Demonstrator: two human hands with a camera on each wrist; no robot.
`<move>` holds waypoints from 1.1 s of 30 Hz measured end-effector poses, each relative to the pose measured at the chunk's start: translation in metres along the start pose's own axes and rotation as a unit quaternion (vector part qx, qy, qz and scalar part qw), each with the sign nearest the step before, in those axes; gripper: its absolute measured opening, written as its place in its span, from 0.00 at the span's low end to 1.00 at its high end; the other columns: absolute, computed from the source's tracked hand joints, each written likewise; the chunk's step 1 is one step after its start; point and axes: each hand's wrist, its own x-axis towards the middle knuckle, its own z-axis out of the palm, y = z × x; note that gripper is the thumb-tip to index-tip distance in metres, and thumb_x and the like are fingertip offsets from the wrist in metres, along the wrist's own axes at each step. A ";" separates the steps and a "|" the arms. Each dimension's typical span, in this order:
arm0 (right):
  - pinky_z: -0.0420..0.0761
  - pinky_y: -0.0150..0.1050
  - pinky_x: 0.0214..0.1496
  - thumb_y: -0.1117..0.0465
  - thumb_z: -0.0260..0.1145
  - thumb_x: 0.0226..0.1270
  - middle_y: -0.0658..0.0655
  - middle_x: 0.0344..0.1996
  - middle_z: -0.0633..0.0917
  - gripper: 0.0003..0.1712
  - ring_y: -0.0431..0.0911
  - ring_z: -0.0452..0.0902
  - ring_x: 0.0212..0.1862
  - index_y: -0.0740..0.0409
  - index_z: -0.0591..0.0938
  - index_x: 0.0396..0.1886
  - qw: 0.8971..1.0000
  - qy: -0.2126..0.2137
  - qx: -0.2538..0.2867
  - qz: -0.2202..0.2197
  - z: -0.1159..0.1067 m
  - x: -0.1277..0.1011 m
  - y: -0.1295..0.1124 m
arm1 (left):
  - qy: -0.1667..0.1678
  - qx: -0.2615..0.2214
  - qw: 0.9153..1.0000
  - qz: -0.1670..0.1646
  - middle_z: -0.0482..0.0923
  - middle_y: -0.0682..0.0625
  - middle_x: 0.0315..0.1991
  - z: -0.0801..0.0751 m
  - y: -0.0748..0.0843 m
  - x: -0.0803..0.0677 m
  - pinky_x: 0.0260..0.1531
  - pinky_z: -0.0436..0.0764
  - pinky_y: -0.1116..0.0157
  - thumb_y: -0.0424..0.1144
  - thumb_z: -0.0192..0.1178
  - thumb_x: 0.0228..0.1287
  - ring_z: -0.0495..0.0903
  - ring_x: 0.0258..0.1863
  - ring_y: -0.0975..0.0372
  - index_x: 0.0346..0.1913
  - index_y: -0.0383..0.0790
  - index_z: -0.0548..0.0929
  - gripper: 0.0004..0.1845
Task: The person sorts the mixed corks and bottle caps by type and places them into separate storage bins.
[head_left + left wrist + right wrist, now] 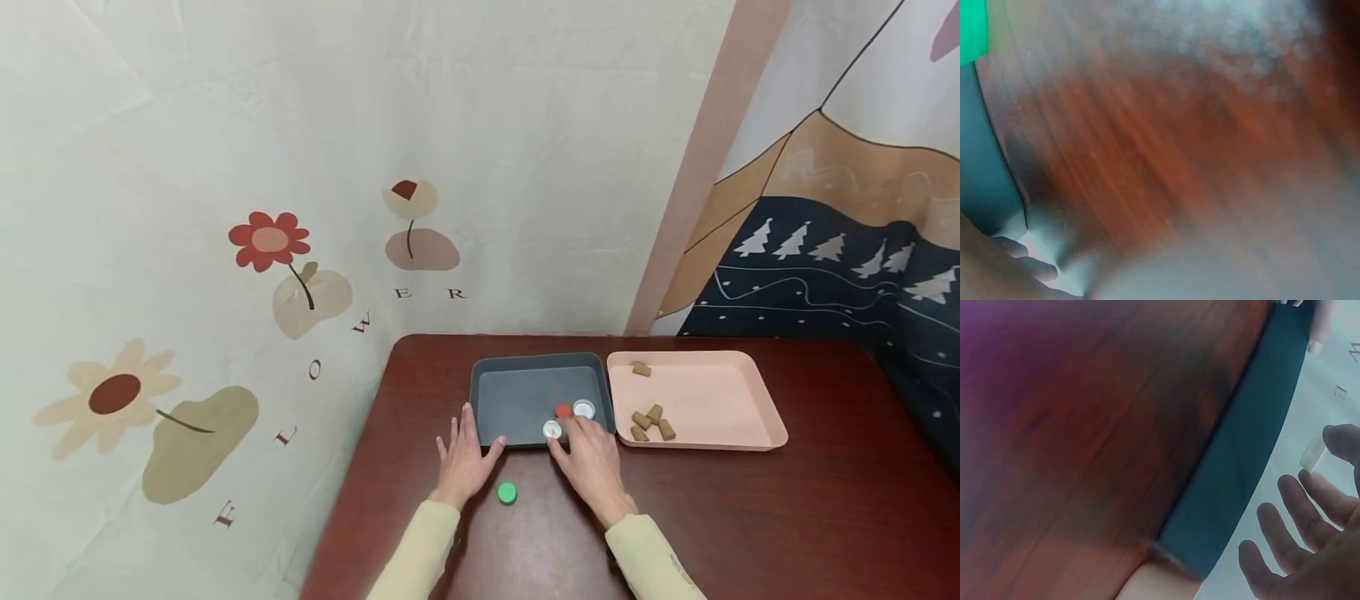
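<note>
Our right hand (592, 462) reached over the front rim of the dark tray (525, 396), its fingers (1335, 440) pinching a white cap (552, 429) just beside a red cap (562, 410) and another white cap (583, 408). Our left hand (463, 462) lay flat on the counter (750, 517), fingers relaxed and spread against the tray's front left corner. A green cap (507, 492) sat between both hands. Corks (651, 421) lay in the pink tray (720, 400).

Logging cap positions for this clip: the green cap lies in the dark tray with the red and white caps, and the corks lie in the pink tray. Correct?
Not quite. The head view shows the green cap on the table, between the hands, outside the dark tray. The red cap and white caps lie in it; the corks lie in the pink tray.
</note>
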 end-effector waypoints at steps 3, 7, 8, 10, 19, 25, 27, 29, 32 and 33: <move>0.80 0.60 0.45 0.54 0.78 0.62 0.58 0.44 0.87 0.18 0.59 0.83 0.47 0.59 0.88 0.47 1.000 -0.016 -0.002 -0.003 0.010 0.010 -0.007 | 0.004 0.007 1.000 -0.003 0.46 0.42 0.84 -0.001 -0.003 0.001 0.73 0.45 0.31 0.70 0.50 0.72 0.47 0.82 0.43 0.84 0.38 0.43 0.54; 0.80 0.61 0.46 0.52 0.78 0.63 0.59 0.46 0.87 0.19 0.59 0.83 0.47 0.59 0.88 0.47 0.999 -0.032 -0.019 0.000 0.019 0.018 -0.009 | 0.004 0.009 1.000 -0.002 0.47 0.42 0.84 0.000 -0.001 0.001 0.72 0.45 0.31 0.70 0.50 0.72 0.47 0.81 0.43 0.84 0.37 0.44 0.54; 0.80 0.61 0.47 0.52 0.77 0.63 0.59 0.46 0.86 0.19 0.60 0.83 0.48 0.58 0.88 0.48 0.999 -0.037 -0.028 0.003 0.020 0.020 -0.009 | 0.003 0.009 1.000 -0.002 0.47 0.42 0.84 0.000 -0.001 0.001 0.72 0.45 0.31 0.70 0.50 0.72 0.47 0.81 0.42 0.84 0.37 0.44 0.54; 0.79 0.62 0.47 0.50 0.77 0.64 0.60 0.46 0.86 0.19 0.60 0.82 0.48 0.57 0.88 0.47 0.998 -0.046 -0.045 0.008 0.021 0.024 -0.009 | 0.001 0.011 1.000 -0.003 0.46 0.42 0.84 -0.001 -0.001 0.001 0.72 0.45 0.31 0.70 0.49 0.72 0.47 0.82 0.43 0.84 0.38 0.43 0.54; 0.76 0.64 0.50 0.49 0.76 0.65 0.62 0.48 0.84 0.18 0.63 0.78 0.52 0.55 0.89 0.47 0.991 -0.094 -0.080 0.043 0.029 0.038 -0.008 | -0.002 0.007 1.000 -0.006 0.45 0.43 0.84 -0.001 0.000 0.000 0.73 0.44 0.32 0.71 0.49 0.72 0.47 0.82 0.43 0.84 0.39 0.42 0.54; 0.75 0.66 0.54 0.48 0.76 0.65 0.62 0.50 0.83 0.21 0.63 0.78 0.55 0.56 0.88 0.50 0.989 -0.109 -0.077 0.057 0.026 0.037 -0.006 | 0.000 0.002 1.000 -0.005 0.45 0.43 0.84 0.000 0.001 0.000 0.73 0.43 0.32 0.71 0.49 0.72 0.46 0.82 0.43 0.84 0.38 0.43 0.54; 0.74 0.66 0.55 0.48 0.75 0.65 0.61 0.50 0.84 0.20 0.63 0.78 0.56 0.56 0.88 0.50 0.991 -0.101 -0.069 0.054 0.023 0.035 -0.005 | 0.001 0.001 1.000 -0.004 0.45 0.42 0.84 -0.001 0.002 -0.001 0.73 0.44 0.31 0.70 0.50 0.72 0.46 0.82 0.43 0.84 0.38 0.43 0.54; 0.74 0.66 0.56 0.49 0.74 0.66 0.61 0.50 0.85 0.19 0.63 0.78 0.56 0.56 0.88 0.50 0.993 -0.086 -0.059 0.047 0.020 0.031 -0.004 | 0.000 0.001 1.000 -0.005 0.45 0.42 0.84 -0.002 0.002 -0.001 0.73 0.44 0.32 0.70 0.50 0.72 0.46 0.82 0.43 0.84 0.37 0.43 0.54; 0.75 0.66 0.57 0.50 0.73 0.67 0.61 0.50 0.85 0.19 0.63 0.79 0.57 0.56 0.88 0.51 0.996 -0.062 -0.047 0.033 0.014 0.025 -0.001 | -0.001 0.003 1.000 -0.007 0.45 0.42 0.84 -0.003 0.001 -0.002 0.73 0.43 0.32 0.70 0.50 0.73 0.46 0.82 0.43 0.84 0.37 0.43 0.54; 0.75 0.66 0.57 0.50 0.73 0.67 0.61 0.51 0.85 0.19 0.62 0.79 0.57 0.56 0.87 0.51 0.997 -0.055 -0.045 0.029 0.012 0.022 -0.001 | -0.002 0.003 1.000 -0.007 0.45 0.42 0.84 -0.004 0.001 -0.002 0.73 0.43 0.32 0.70 0.50 0.73 0.46 0.82 0.43 0.84 0.38 0.43 0.54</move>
